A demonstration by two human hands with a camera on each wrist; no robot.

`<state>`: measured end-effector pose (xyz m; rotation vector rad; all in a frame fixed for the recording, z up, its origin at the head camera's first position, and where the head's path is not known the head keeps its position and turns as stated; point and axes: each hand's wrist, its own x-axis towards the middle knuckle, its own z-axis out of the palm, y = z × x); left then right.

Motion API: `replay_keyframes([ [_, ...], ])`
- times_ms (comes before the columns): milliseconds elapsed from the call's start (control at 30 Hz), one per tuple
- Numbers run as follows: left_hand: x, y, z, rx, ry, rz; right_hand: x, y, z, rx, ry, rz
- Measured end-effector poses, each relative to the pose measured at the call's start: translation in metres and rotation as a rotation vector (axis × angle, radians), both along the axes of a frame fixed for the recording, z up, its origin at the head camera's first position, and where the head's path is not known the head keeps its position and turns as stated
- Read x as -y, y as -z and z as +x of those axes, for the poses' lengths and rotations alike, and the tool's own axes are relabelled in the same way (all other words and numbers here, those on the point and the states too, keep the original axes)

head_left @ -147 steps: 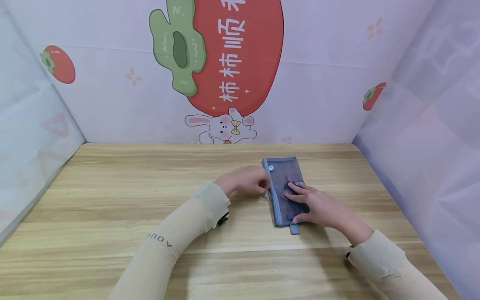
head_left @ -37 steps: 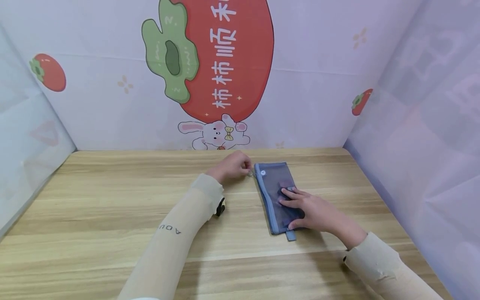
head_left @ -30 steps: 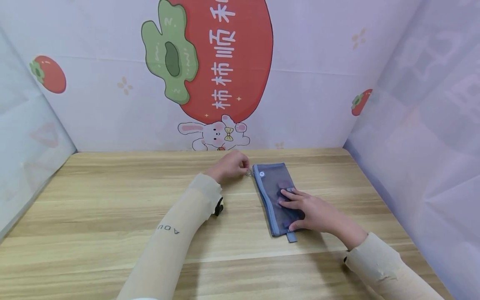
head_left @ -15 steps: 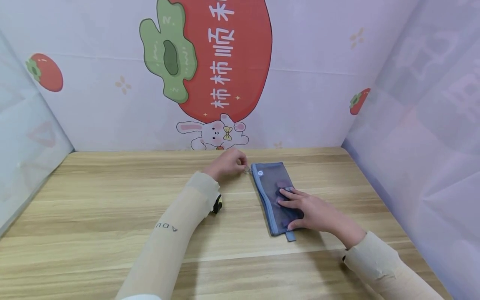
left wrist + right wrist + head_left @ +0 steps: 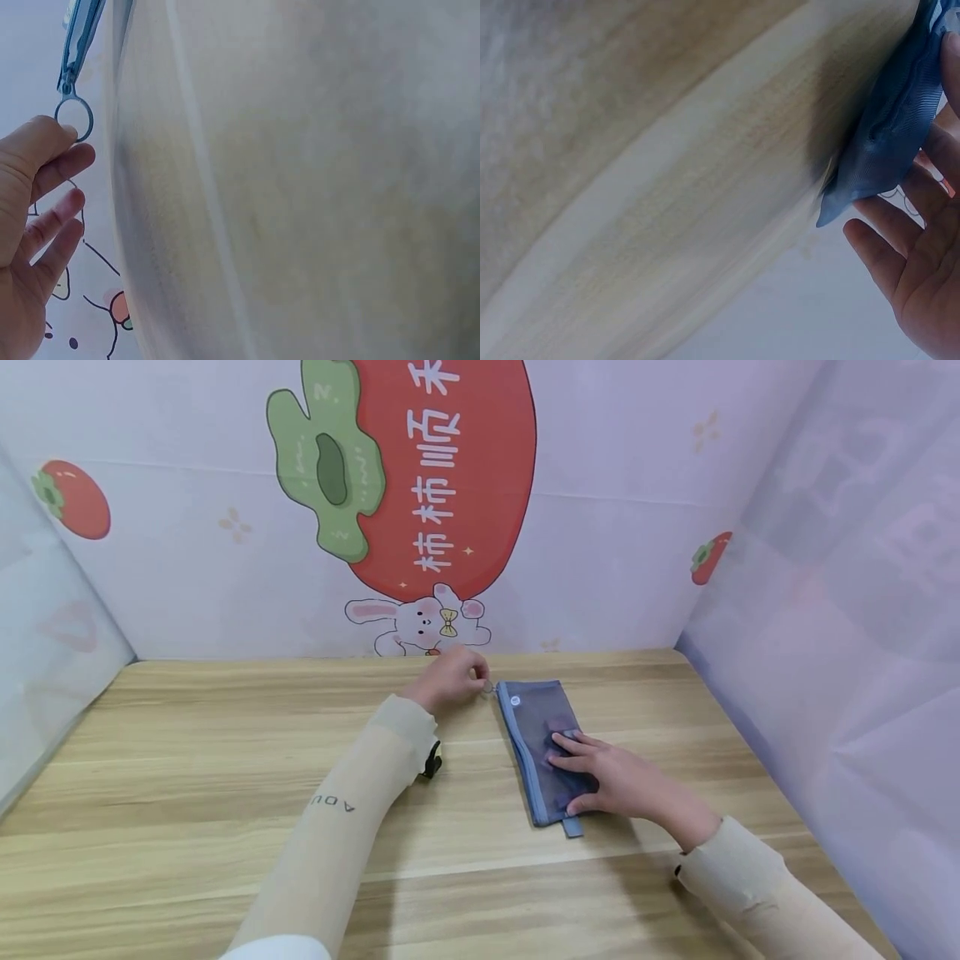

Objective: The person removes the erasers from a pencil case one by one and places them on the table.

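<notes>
A grey-blue mesh zipper pouch [image 5: 532, 714] lies flat on the table, with a blue zipper along its left edge and a round white label near the far end. Dim, darker shapes show through the mesh; their kind is unclear. At the far left corner, my left hand [image 5: 452, 678] pinches the zipper's ring pull [image 5: 91, 118] between thumb and index finger, the other fingers loosely bent. My right hand [image 5: 626, 781] rests with spread fingers on the pouch's near right part, hiding that side. A short fabric tab [image 5: 572, 828] sticks out at the near end.
The wood-grain table [image 5: 225, 827] runs back to a printed wall sheet [image 5: 615, 568] with fruit and a rabbit. Pale sheets [image 5: 847, 693] stand along the left and right sides. Both forearms wear beige sleeves [image 5: 341, 814].
Since the earliest frame, my left hand has carried the ring pull from midway along the zipper to the far left corner. My right hand has stayed on the pouch. The whole view has shifted slightly.
</notes>
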<state>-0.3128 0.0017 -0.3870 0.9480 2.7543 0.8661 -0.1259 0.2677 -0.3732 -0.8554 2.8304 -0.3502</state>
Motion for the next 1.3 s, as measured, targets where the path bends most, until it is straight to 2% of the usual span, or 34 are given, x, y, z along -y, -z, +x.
replay_keyframes([
  [200, 0.003, 0.0, 0.001, -0.006, 0.016, -0.039, 0.003, -0.001, -0.001, -0.001, 0.012, -0.016],
  [333, 0.005, 0.003, 0.006, 0.003, 0.039, -0.09, 0.003, -0.001, -0.002, 0.018, -0.004, -0.012],
  [433, 0.006, 0.001, 0.014, -0.032, 0.062, -0.144, 0.002, -0.002, -0.002, 0.034, -0.012, -0.024],
  [533, 0.005, -0.007, 0.022, -0.092, 0.101, -0.225, 0.003, -0.003, -0.002, 0.036, -0.01, -0.04],
  [633, 0.004, -0.018, 0.033, -0.162, 0.181, -0.306, 0.006, -0.004, -0.001, 0.023, -0.001, -0.035],
  [733, 0.006, -0.028, 0.051, -0.199, 0.285, -0.343, 0.012, -0.007, 0.001, -0.001, -0.008, -0.034],
  [833, 0.006, -0.033, 0.069, -0.186, 0.4, -0.339, 0.016, -0.01, 0.005, -0.029, -0.025, -0.048],
  [933, 0.003, -0.033, 0.082, -0.164, 0.493, -0.331, 0.019, -0.011, 0.009, -0.047, -0.055, -0.054],
  [1100, 0.0, -0.028, 0.093, -0.166, 0.558, -0.347, 0.024, -0.011, 0.013, -0.026, -0.113, -0.06],
  [1233, -0.001, -0.025, 0.095, -0.19, 0.582, -0.348, 0.026, -0.01, 0.014, -0.016, -0.131, -0.068],
  [1300, -0.002, -0.024, 0.095, -0.179, 0.585, -0.343, 0.027, -0.01, 0.014, -0.015, -0.133, -0.069],
])
